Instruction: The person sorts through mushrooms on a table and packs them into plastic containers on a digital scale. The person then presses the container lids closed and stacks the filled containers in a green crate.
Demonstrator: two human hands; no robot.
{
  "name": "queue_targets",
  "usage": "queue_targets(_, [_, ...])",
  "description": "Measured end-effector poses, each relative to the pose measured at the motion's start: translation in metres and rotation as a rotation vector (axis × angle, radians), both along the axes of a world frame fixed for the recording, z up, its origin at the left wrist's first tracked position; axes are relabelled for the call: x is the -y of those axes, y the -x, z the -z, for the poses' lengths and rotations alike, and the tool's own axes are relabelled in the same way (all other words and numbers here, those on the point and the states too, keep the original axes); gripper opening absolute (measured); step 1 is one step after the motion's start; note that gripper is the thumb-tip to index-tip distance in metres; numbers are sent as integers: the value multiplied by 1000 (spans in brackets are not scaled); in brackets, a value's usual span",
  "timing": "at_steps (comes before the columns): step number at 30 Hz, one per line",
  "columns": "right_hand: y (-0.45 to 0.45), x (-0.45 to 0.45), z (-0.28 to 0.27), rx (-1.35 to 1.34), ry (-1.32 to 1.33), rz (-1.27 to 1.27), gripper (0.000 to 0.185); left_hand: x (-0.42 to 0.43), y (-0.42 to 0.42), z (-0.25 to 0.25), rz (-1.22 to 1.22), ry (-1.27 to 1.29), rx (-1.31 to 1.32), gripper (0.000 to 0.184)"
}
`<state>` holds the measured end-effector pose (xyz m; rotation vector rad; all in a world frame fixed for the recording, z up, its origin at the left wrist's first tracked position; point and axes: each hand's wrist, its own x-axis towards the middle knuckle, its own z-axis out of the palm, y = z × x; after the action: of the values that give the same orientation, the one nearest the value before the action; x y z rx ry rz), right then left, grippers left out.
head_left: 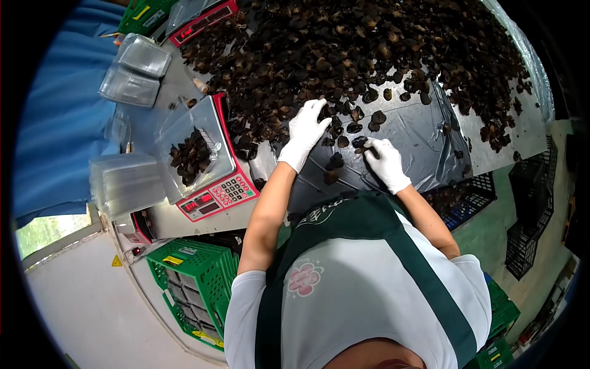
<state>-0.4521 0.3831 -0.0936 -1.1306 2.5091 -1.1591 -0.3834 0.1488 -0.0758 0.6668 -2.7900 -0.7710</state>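
A large heap of dark brown wood ear mushrooms covers the back of the metal table. My left hand, in a white glove, lies at the front edge of the heap. Its thumb stands apart from the fingers, and I see nothing held. To its right, my gloved right hand has its fingertips closed on a small dark wood ear mushroom over the black plastic sheet. Several loose pieces are scattered between the hands. On my left, a red-edged scale bears a clear tray with a small pile of mushrooms.
Stacks of clear plastic trays stand beyond the scale, with more trays farther back. Another red scale is at the back left. Green crates stand below the table, and a black crate sits under its right side.
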Motion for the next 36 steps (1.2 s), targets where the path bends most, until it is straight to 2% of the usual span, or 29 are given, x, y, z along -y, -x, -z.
queue_targets(2, [15,0,-3,-40,76,109,16,5,3,7,20,-47,-16,30])
queue_targets(3, [25,-2,-2,-22,43,159,16,3,2,8,-18,0,-160,27])
queue_targets(5, [43,-2,-5,-81,62,210,18,2,-6,-1,-102,-178,-281,24])
queue_targets(6, [49,0,-17,-66,-123,220,21,-4,-13,-14,-127,-235,-301,24])
queue_targets(7, [56,2,-16,-24,-225,186,36,-9,-22,-23,-138,-322,-312,24])
queue_targets(10, [65,16,-17,-103,-236,108,65,-32,-52,-19,-64,-396,-259,25])
queue_targets(11, [65,20,-16,-100,-236,103,65,-41,-61,-20,-30,-371,-225,25])
queue_targets(13, [67,29,-13,-122,-383,8,61,-49,-78,-4,76,-132,-116,34])
queue_targets(14, [68,33,-8,-119,-330,13,45,-53,-81,5,66,-80,-182,34])
queue_targets(15, [72,34,2,-120,-331,8,45,-57,-82,11,57,-26,-250,34])
queue_targets(16, [78,34,11,-116,-275,-9,36,-61,-80,8,24,14,-261,28])
queue_targets(17, [84,34,19,-113,-217,-26,28,-62,-78,8,18,18,-266,28])
queue_targets(19, [86,31,2,-27,-83,-22,20,-63,-77,9,-56,-190,-88,21])
queue_targets(20, [86,28,1,-27,21,-21,19,-62,-75,15,-52,-133,-202,14])
queue_targets(21, [85,27,-1,20,72,-9,17,-62,-71,17,-80,-185,-288,11])
queue_targets(22, [82,25,-6,112,38,19,17,-63,-65,11,-135,-289,-364,10])
queue_targets(23, [76,26,-6,106,112,43,19,-66,-59,4,-242,-433,-438,11])
queue_targets(24, [69,28,-13,100,152,44,21,-66,-55,9,-306,-643,-442,19])
queue_targets(25, [60,31,-25,149,158,29,20,-64,-51,15,-372,-1101,-453,26])
queue_targets(26, [51,35,-30,112,179,-8,20,-64,-47,-1,-445,-1364,-483,30])
queue_targets(27, [43,38,-34,73,197,-40,21,-68,-49,-4,-326,-1372,-600,26])
queue_targets(29, [23,50,-50,72,287,-171,23,-60,-41,-13,-394,-2213,-633,31])
queue_targets(31, [7,59,-64,-32,178,-361,31,-61,-40,0,-340,-2283,-651,37])
queue_targets(32, [-5,67,-74,-7,62,-411,33,-58,-34,7,-334,-2390,-735,35])
queue_targets(33, [-14,70,-80,19,-64,-449,36,-59,-36,5,-302,-2376,-756,36])
queue_targets(35, [-12,71,-82,19,-75,-483,41,-58,-46,6,-213,-2455,-795,38])
queue_targets(36, [-10,69,-86,19,-42,-481,41,-59,-50,-7,-286,-2436,-757,38])
